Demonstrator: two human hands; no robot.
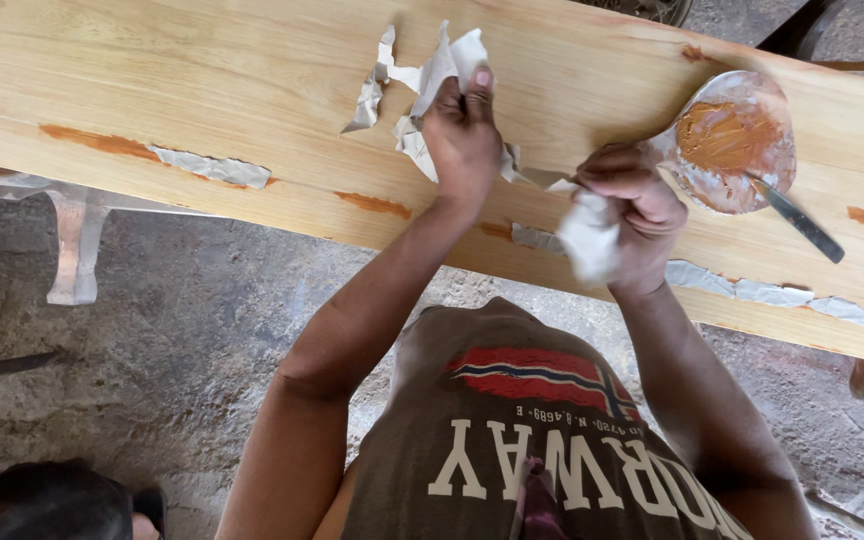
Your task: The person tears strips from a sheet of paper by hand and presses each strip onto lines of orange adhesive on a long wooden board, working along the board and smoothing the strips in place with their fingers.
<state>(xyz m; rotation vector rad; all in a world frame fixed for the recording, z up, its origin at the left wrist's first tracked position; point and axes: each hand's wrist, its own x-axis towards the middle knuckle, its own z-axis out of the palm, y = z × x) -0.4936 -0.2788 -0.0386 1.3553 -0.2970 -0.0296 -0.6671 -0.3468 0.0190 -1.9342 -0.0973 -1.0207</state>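
A long pale wooden plank (202, 80) lies across the view, with orange-brown filler patches and strips of torn white paper (214, 167) stuck along its near edge. My left hand (462, 135) presses on the plank and pinches a torn white paper piece (442, 65) between thumb and fingers. My right hand (627, 205) is closed on a crumpled wad of white paper (589, 238) at the plank's near edge, just left of a round dish of brown filler (732, 140).
A putty knife (797, 220) rests with its blade on the dish and its dark handle pointing right. Below the plank is a rough concrete floor (182, 330). A carved white furniture leg (72, 250) stands at left.
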